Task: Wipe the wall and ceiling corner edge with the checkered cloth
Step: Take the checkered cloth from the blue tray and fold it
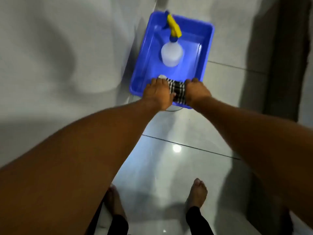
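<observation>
The checkered cloth [177,91], black and white, is bunched between my two hands over the near rim of a blue plastic tub [209,48] on the floor. My left hand [157,94] grips its left end and my right hand [197,91] grips its right end. Both arms reach down and forward. Most of the cloth is hidden by my fingers.
Inside the tub stands a white spray bottle [171,54] with a yellow and blue trigger head. A small white cap-like thing [162,76] shows by my left fingers. The white wall [59,48] runs along the left. Glossy floor tiles [169,158] and my bare feet [197,194] lie below; a dark door frame [288,56] stands right.
</observation>
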